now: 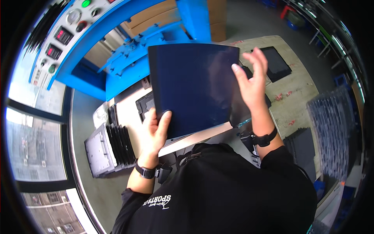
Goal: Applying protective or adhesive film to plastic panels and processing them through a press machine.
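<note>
Holds a dark, glossy panel (pixel 194 85) up in front of the chest, over a pale table (pixel 127 117). Pinches it near the lower left corner with the left hand (pixel 155 134), with the thumb laid on the glossy face and the fingers at the left edge, partly hidden. Spreads the right hand (pixel 254 84) wide by the upper right edge, with the thumb tip at the panel and the other fingers clear. Seems to touch lightly there, though hard to tell through the blur. Faces a blue machine (pixel 193 21) beyond the panel's top edge. Has a stack of dark trays (pixel 120 144) near the left wrist.
</note>
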Available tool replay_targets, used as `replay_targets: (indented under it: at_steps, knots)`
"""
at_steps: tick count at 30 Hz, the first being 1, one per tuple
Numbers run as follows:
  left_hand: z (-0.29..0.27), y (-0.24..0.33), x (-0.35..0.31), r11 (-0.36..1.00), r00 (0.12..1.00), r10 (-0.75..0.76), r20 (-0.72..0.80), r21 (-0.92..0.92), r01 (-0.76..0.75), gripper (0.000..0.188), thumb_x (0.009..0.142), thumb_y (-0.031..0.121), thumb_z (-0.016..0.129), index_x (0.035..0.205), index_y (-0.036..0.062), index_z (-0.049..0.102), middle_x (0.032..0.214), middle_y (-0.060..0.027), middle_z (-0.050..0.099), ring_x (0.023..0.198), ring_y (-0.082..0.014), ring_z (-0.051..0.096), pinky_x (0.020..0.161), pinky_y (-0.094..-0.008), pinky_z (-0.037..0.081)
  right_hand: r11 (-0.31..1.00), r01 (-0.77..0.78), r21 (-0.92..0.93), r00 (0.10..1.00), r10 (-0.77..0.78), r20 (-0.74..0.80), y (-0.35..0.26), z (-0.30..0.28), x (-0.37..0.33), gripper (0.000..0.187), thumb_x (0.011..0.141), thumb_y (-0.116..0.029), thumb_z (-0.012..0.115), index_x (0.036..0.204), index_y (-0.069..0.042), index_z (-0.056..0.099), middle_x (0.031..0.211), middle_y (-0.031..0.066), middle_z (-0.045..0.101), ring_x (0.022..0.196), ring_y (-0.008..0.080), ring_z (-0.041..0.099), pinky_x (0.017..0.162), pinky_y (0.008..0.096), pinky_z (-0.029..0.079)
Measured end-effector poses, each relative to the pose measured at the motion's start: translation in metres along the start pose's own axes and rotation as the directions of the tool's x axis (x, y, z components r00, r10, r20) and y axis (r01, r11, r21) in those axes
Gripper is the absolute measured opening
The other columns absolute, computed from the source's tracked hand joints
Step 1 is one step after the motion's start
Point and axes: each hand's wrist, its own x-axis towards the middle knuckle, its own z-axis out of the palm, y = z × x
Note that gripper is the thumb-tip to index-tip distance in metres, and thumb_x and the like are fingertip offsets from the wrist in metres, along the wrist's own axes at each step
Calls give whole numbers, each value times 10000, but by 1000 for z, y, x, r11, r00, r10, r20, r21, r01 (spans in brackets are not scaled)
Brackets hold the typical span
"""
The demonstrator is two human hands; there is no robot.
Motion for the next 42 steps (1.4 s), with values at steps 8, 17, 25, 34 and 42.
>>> replay_targets:
  at_steps: [8, 17, 25, 34, 42]
  knots:
    - [14, -7, -15, 1000, 999, -15, 53, -17, 16, 198, 903, 133, 635, 782, 45, 506, 699, 55, 495, 654, -22, 405, 562, -192, 358, 947, 192, 256, 897, -275, 345, -53, 38, 55, 306, 802, -74, 697, 1096, -59, 613, 993, 90, 611, 876, 226, 610, 771, 322, 489]
    - [-1, 4, -16, 928, 985, 13, 172, 364, -76, 196, 906, 132, 624, 794, 32, 498, 636, 29, 476, 603, -57, 396, 537, -234, 372, 785, -382, 487, 824, 51, 564, -57, 65, 31, 148, 851, -66, 665, 985, -8, 635, 903, 27, 613, 844, 109, 588, 745, 245, 471]
    - [-20, 55, 35, 997, 990, -43, 131, 69, 34, 129, 909, 143, 570, 913, 15, 573, 669, 59, 461, 605, -22, 382, 530, -189, 325, 856, -258, 448, 643, -194, 741, -86, 67, 26, 185, 900, -167, 626, 942, 11, 654, 799, 33, 575, 738, 95, 537, 682, 246, 440]
    - [-38, 74, 61, 977, 944, -213, 250, 26, 214, 127, 872, 145, 628, 806, 37, 612, 674, 14, 586, 534, -20, 493, 484, -157, 369, 889, -95, 448, 596, -310, 741, -90, 86, 37, 199, 923, -158, 576, 935, 34, 622, 820, 101, 612, 773, 209, 599, 718, 296, 476]
    - [-38, 59, 65, 951, 916, -304, 263, 21, 309, 112, 849, 95, 655, 860, -11, 622, 749, -6, 626, 623, -40, 565, 553, -181, 451, 905, -164, 393, 678, -186, 711, -100, 73, 15, 190, 907, -82, 560, 1086, -18, 569, 827, 72, 601, 778, 172, 597, 696, 304, 469]
